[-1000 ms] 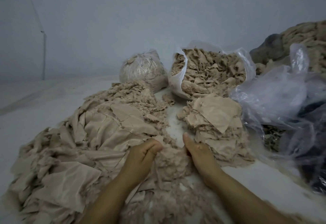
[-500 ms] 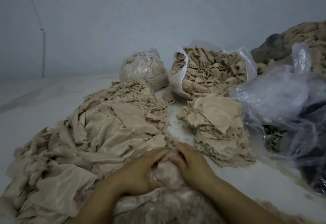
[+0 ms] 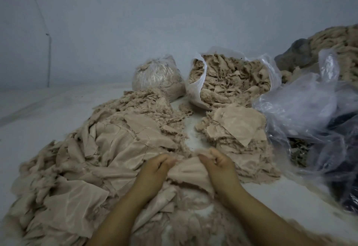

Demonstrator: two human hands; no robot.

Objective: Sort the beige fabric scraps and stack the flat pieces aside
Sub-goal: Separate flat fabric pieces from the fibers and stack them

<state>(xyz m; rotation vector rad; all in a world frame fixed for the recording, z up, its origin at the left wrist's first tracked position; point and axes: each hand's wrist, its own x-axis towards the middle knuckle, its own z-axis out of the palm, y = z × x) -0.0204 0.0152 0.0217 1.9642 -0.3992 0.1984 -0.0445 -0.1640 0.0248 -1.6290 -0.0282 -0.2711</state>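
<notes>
2 forearms angled inward, left hand (image 3: 157,165) and right hand (image 3: 218,161) each grip-pinching 1 beige scrap (image 3: 187,170) between them

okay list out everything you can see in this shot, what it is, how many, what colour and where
scrap heap: one, beige, spread over the left and centre
held scrap: one, beige, between both hands, front centre
flat stack: one, beige, right of centre
open bag: one, white plastic, full of beige scraps, behind the stack
tied bag: one, clear, packed with beige scraps, left of the open bag
loose bags: several, clear plastic, far right
back heap: one, beige, top right
left hand: grips the scrap
right hand: grips the scrap
</notes>
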